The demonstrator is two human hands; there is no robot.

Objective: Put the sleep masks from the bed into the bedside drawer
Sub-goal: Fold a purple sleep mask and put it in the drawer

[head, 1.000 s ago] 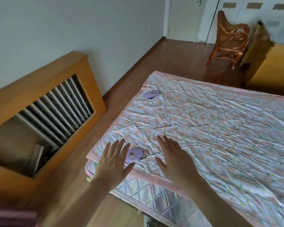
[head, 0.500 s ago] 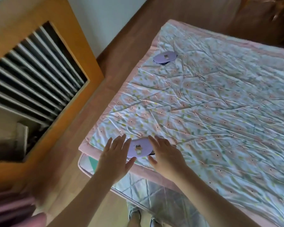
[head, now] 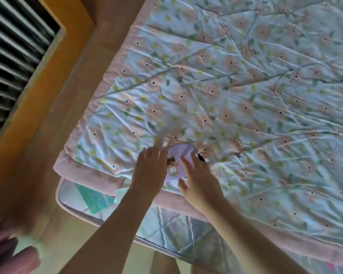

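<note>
A lilac sleep mask (head: 179, 155) with a small animal patch and a black strap lies on the flowered bedspread (head: 246, 91), near the bed's near left corner. My right hand (head: 199, 179) has its fingers on top of the mask and its thumb at the mask's lower edge. My left hand (head: 150, 168) covers the mask's left edge with blurred fingertips; its thumb is hidden, so its grip is unclear. No drawer shows in this view.
A wooden slatted cover (head: 18, 56) stands along the left, with a strip of wooden floor (head: 53, 155) between it and the bed. The quilted mattress edge (head: 166, 230) sticks out below the pink border. Pink fabric (head: 10, 252) sits at the bottom left.
The view has dropped and closed in on the near corner, so the far mask has left the frame. Both hands have closed in onto the near mask.
</note>
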